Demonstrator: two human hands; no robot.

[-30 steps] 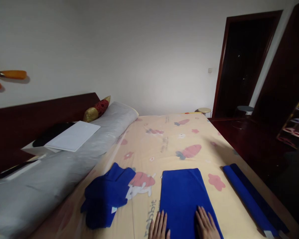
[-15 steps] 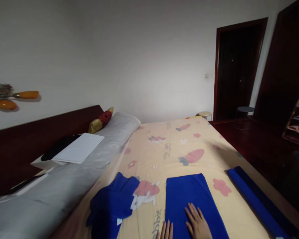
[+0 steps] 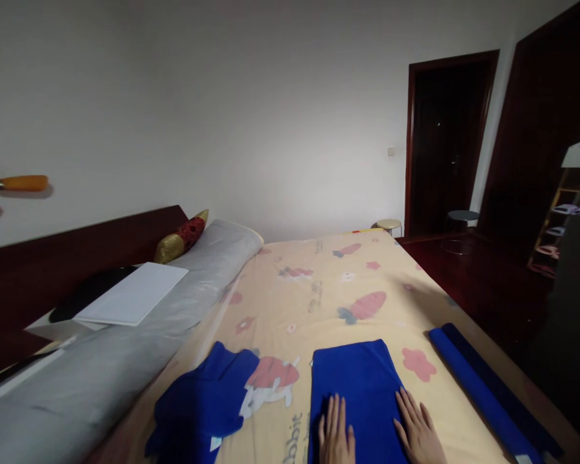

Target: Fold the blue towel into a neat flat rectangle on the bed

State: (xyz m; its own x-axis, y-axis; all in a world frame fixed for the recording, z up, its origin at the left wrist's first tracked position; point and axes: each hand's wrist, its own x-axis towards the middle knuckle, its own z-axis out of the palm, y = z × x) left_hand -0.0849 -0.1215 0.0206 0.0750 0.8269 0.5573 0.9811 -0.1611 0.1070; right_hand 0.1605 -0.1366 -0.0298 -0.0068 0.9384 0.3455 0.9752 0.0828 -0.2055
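Pressing a folded cloth flat

Both hands lie palm-down, fingers spread, gripping nothing: left hand (image 3: 337, 433) and right hand (image 3: 419, 434) rest on the near end of the cloth (image 3: 355, 377), which lies on the bed (image 3: 319, 290). Judged step: smoothing. A further fold would call for lifting an edge evenly.

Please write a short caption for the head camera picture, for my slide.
Both hands, left hand and right hand, lie flat on a folded blue cloth on a cartoon-print bedsheet.
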